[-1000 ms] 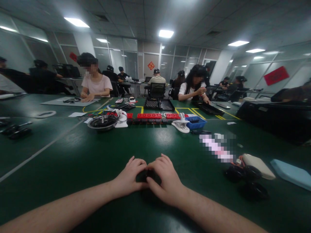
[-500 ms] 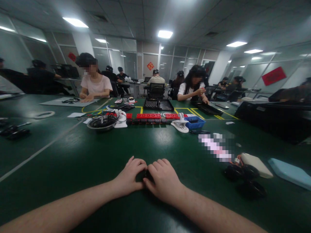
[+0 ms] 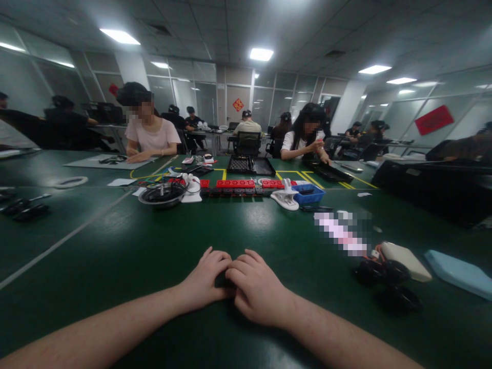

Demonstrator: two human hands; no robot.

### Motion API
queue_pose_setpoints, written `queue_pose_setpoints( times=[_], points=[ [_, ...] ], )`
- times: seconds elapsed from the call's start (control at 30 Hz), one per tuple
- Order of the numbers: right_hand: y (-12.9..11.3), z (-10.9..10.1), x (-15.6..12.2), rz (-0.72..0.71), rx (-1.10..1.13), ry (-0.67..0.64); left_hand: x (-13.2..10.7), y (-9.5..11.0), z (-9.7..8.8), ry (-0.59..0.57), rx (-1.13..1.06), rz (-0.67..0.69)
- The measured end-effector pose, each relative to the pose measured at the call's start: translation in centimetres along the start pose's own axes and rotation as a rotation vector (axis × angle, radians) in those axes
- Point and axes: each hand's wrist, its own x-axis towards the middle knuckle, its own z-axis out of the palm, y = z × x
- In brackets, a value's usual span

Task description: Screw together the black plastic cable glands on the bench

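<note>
My left hand point(image 3: 204, 279) and my right hand point(image 3: 258, 289) meet low over the green table point(image 3: 154, 246). A small dark object point(image 3: 220, 280) shows between the thumb and fingers of the left hand; its kind cannot be made out. The left hand curls around it from the left side. From the right, the right hand presses against it with bent fingers, and its knuckles cover most of the thing. The right fingertips are hidden.
Across the middle run red power strips point(image 3: 235, 184), with a metal bowl of black cables point(image 3: 161, 196) and a blue bin point(image 3: 308, 194). Black round parts point(image 3: 397, 298), a cream box point(image 3: 406, 262) and a light blue case point(image 3: 459, 274) lie right. Two people sit opposite.
My right hand has turned slightly, its fingers shifting over the dark object so that less of it shows. The left hand stays nearly in place.
</note>
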Motion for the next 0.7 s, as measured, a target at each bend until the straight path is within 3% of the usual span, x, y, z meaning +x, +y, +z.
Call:
queue_pose_setpoints(
  times=[0.43, 0.57, 0.7],
  points=[
    [0.6, 0.0, -0.1, -0.133, 0.181, -0.042, 0.0, -0.3, 0.2, -0.016, 0.008, 0.013],
    [0.3, -0.3, -0.4, -0.112, 0.208, -0.024, 0.0, -0.7, 0.3, -0.008, 0.015, 0.02],
    [-0.1, -0.7, -0.5, -0.013, 0.199, 0.093, 0.0, -0.8, 0.4, 0.006, 0.011, 0.028]
  ],
)
